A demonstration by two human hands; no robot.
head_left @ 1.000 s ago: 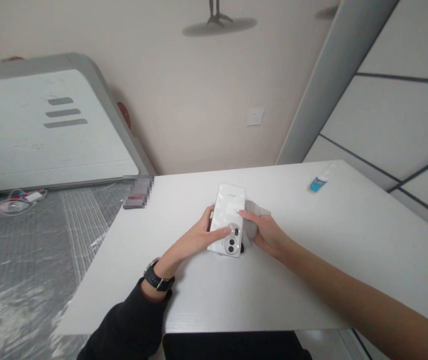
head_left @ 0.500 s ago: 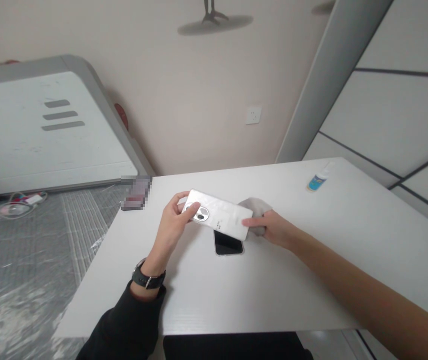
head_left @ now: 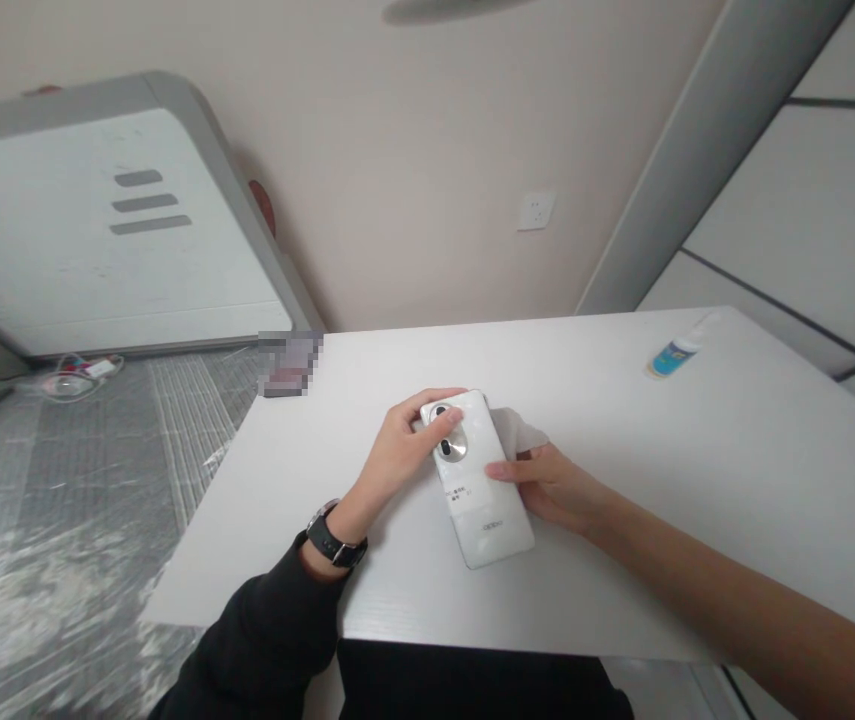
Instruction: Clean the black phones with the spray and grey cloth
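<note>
A white smartphone point(head_left: 483, 505), its back with a round camera ring facing up, is held above the table. My left hand point(head_left: 404, 445) grips its upper end, with the thumb lying over the camera ring and the fingers round the far edge. At the phone's right edge is my right hand point(head_left: 551, 485), its thumb on the back cover. That hand holds a pale grey cloth point(head_left: 518, 430), which shows beyond the phone's edge and is partly hidden behind it. What the cloth touches underneath is hidden.
The white table point(head_left: 622, 560) reaches to the wall. A small bottle with a blue label point(head_left: 673, 357) stands near its back right corner. At the back left corner lies a blurred-out item point(head_left: 290, 365). Left of the table is a plastic-covered bed point(head_left: 119, 470).
The white phone has turned from lying sideways to pointing its lower end towards me. The dark-screened phone on the table is now hidden from view. The view has shifted slightly.
</note>
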